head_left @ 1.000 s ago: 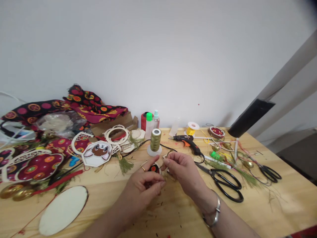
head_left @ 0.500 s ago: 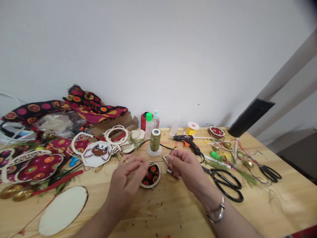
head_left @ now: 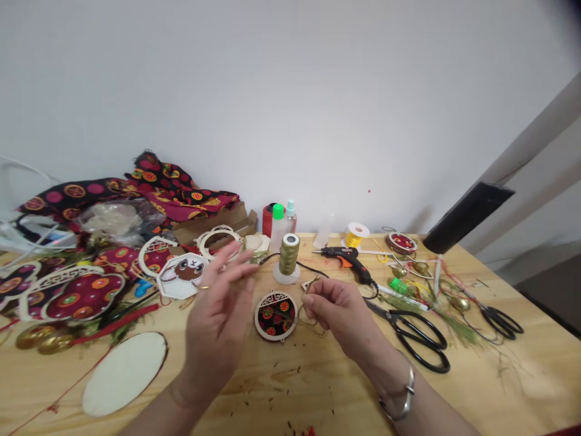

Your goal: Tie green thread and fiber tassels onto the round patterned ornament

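Observation:
My left hand is raised over the table with its fingers spread, holding nothing. My right hand is closed in a pinch on thin olive thread, part of which hangs below the fingertips. Between my hands a round ornament lies on the table, with black flowered fabric inside a pale wooden rim and a fretwork top. Behind it stands a spool of olive thread. A small pale wooden piece is partly hidden behind my right fingers.
Black-handled scissors and a hot glue gun lie to the right. Capped bottles stand by the wall. Wooden frames, patterned fabric and a sheep-face plaque crowd the left. An oval board lies front left.
My left hand has lifted away from the round ornament and spread its fingers, leaving the ornament in full view. My right hand stays pinched at nearly the same place. The view has shifted slightly.

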The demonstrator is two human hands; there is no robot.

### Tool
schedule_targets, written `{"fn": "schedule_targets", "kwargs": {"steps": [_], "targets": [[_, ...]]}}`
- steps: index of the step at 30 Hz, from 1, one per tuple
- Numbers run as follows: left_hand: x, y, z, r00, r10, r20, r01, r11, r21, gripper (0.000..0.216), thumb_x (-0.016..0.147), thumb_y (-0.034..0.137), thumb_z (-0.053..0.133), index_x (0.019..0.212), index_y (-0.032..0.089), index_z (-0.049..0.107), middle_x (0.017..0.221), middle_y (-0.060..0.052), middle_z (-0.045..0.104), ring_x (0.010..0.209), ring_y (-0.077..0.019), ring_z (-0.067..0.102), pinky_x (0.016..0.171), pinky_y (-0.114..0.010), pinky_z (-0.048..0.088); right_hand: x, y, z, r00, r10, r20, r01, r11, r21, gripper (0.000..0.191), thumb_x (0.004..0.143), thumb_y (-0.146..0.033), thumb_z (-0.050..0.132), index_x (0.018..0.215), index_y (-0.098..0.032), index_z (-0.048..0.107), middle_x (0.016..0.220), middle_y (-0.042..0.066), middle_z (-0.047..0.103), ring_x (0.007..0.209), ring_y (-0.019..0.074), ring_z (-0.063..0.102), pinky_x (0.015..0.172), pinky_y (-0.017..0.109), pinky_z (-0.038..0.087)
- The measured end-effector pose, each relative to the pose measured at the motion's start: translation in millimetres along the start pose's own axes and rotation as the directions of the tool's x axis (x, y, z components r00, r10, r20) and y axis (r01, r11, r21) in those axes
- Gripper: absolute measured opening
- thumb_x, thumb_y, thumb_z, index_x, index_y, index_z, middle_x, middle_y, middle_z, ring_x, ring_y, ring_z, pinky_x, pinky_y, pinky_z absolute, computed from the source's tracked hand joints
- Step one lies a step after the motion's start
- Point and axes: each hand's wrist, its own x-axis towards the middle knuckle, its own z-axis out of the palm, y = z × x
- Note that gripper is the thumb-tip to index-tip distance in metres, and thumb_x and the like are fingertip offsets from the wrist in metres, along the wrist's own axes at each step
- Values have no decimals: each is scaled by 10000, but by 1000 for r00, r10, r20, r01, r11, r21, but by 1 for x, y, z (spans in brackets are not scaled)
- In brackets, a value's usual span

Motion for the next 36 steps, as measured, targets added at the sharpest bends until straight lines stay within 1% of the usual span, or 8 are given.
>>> {"fn": "schedule_targets", "kwargs": {"steps": [2, 4, 7, 10, 13, 20, 25, 36], "targets": [[-5, -3, 5, 955, -166, 246, 217, 956, -197, 265, 838, 311, 515, 1071, 228, 609, 1299, -41, 528, 1217, -253, 439, 1010, -388, 357, -1, 1, 2, 1000, -8, 13, 8, 1000, -28, 172, 698, -227, 602, 572, -145, 517, 484, -44, 503, 418, 39, 334, 415, 187, 240], [-9, -7, 10, 824, -290, 487, 464, 838, -287, 334, 851, 356, 496, 1147, 227, 586, 1232, -57, 590, 1150, -244, 508, 976, -378, 386, -1, 1, 4, 1000, -16, 17, 16, 999, -40, 159, 694, -207, 601, 571, -145, 522, 486, -43, 509, 426, 44, 357, 427, 188, 267], [-14, -12, 14, 704, -335, 626, 609, 738, -291, 345, 860, 378, 486, 1153, 230, 594, 1138, -57, 637, 1074, -220, 552, 933, -342, 402, -1, -1, 7, 999, -7, 31, 7, 1000, -13, 157, 686, -195, 599, 560, -143, 521, 483, -37, 520, 445, 57, 413, 455, 192, 311], [-16, -13, 14, 676, -340, 654, 630, 727, -274, 366, 863, 393, 475, 1164, 219, 587, 827, -30, 667, 774, -157, 600, 739, -288, 457, -1, -2, 8, 999, 2, 44, -2, 1000, 0, 169, 685, -209, 598, 549, -143, 522, 477, -32, 529, 448, 66, 439, 459, 197, 321], [-13, -9, 14, 681, -365, 635, 610, 762, -215, 368, 836, 401, 512, 1119, 194, 624, 576, 31, 528, 533, -100, 464, 536, -227, 388, -1, -2, 7, 1000, 5, -1, -5, 999, -50, 141, 667, -193, 610, 554, -139, 544, 483, -37, 529, 442, 56, 395, 444, 191, 296], [-6, 0, 12, 678, -448, 583, 606, 789, -99, 239, 741, 367, 621, 824, 181, 745, 604, 0, 578, 506, -98, 406, 467, -217, 307, -1, -4, 7, 1000, 2, 20, 0, 998, -68, 155, 671, -190, 606, 535, -150, 543, 486, -30, 540, 452, 66, 406, 447, 198, 292], [-5, -2, 11, 661, -486, 572, 650, 751, -114, 192, 685, 327, 680, 768, 168, 751, 669, -30, 656, 604, -135, 502, 562, -230, 364, 0, -1, 6, 1000, -10, 10, 11, 995, -100, 146, 669, -207, 630, 561, -145, 553, 491, -34, 526, 454, 62, 372, 442, 197, 277], [-4, -6, 10, 437, -591, 678, 880, 436, -188, 212, 599, 303, 758, 681, 122, 684, 572, 19, 506, 436, -24, 284, 394, -172, 113, -1, 0, 4, 996, 10, 86, -7, 1000, -26, 140, 669, -163, 641, 564, -144, 551, 483, -51, 519, 450, 54, 399, 451, 193, 287]]}}
